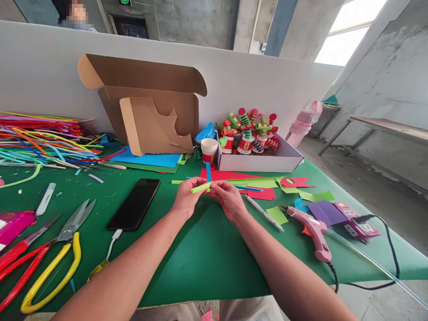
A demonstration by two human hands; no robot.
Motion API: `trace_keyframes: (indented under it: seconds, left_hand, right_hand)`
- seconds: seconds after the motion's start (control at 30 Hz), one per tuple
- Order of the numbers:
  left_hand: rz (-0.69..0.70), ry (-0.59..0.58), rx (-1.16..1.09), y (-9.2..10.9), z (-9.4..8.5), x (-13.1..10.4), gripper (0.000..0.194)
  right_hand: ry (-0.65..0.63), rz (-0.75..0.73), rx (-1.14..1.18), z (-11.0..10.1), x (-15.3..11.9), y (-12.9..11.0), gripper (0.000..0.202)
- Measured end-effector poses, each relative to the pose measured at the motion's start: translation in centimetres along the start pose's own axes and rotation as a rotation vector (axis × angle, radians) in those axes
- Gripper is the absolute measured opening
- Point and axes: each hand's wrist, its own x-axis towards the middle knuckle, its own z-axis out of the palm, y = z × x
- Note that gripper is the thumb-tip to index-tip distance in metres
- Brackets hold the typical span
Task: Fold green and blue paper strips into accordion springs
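Note:
Over the middle of the green table, my left hand (187,196) and my right hand (228,197) meet with fingertips pinched. Between them are two crossed paper strips, a light green paper strip (200,187) pointing left and a blue paper strip (208,172) pointing away from me. The left fingers grip the green one. My right thumb and fingers press where the strips meet; the exact join is hidden. Just beyond lie a red paper sheet (220,174) and more green strips (257,182). A white pen (264,213) rests right of my right hand.
A white box (261,162) of paper-spring cup figures (245,142) stands behind, beside stacked paper cups (209,149). At right lies a pink glue gun (314,229) with its cord. A phone (133,204), scissors (72,223) and pipe cleaners (43,142) are left.

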Motion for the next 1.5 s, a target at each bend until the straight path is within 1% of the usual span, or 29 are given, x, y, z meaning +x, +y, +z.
trace_keyframes:
  seconds: [0.13,0.3,0.5,0.63,0.7,0.8,0.83,0.87,1.0,1.1,1.17,1.27,1.4,1.5]
  left_hand:
    - [0.012,-0.014,0.005,-0.28,-0.13,0.06,0.031]
    - [-0.039,-0.023,-0.013,-0.19,-0.11,0.07,0.035]
    - [-0.047,-0.014,0.013,-0.21,-0.36,0.19,0.034]
    - [-0.052,-0.015,-0.004,-0.19,-0.37,0.10,0.030]
    - [-0.036,-0.063,-0.028,-0.08,-0.20,-0.09,0.028]
    - [-0.015,-0.213,-0.043,0.03,0.18,-0.39,0.028]
    - [-0.010,-0.234,-0.047,0.01,0.28,-0.43,0.028]
    - [-0.007,-0.232,-0.051,-0.04,0.35,-0.43,0.029]
    - [-0.002,-0.120,-0.052,-0.31,0.15,-0.09,0.032]
    - [0.007,-0.073,0.005,-0.26,-0.19,0.18,0.034]
    - [0.015,-0.062,0.068,-0.09,-0.31,0.20,0.032]
    - [0.022,-0.082,0.147,0.17,-0.32,0.07,0.027]
    - [0.050,-0.044,0.200,0.21,-0.33,0.07,0.023]
    - [0.045,-0.041,0.151,0.07,-0.40,0.21,0.027]
  right_hand:
    - [0.026,-0.043,-0.058,0.04,0.04,0.19,0.031]
    - [0.075,-0.088,-0.132,-0.02,0.09,0.18,0.030]
    - [0.035,-0.073,-0.158,0.02,-0.08,-0.23,0.030]
    - [0.043,-0.052,-0.160,0.03,-0.01,-0.32,0.030]
    - [0.067,-0.057,-0.134,0.01,0.14,-0.29,0.031]
    - [0.109,-0.084,-0.067,0.04,0.31,-0.14,0.033]
    - [0.116,-0.093,-0.054,0.07,0.33,-0.07,0.033]
    - [0.115,-0.099,-0.049,0.12,0.32,0.01,0.033]
    - [0.064,-0.106,-0.095,0.29,0.17,0.20,0.032]
    - [0.022,-0.088,-0.141,0.22,0.08,0.01,0.033]
    - [-0.004,-0.075,-0.158,0.07,0.04,-0.26,0.034]
    - [-0.030,-0.070,-0.172,-0.14,0.00,-0.57,0.035]
    - [0.008,-0.067,-0.176,-0.20,0.00,-0.53,0.038]
    - [0.024,-0.053,-0.177,-0.05,-0.03,-0.37,0.039]
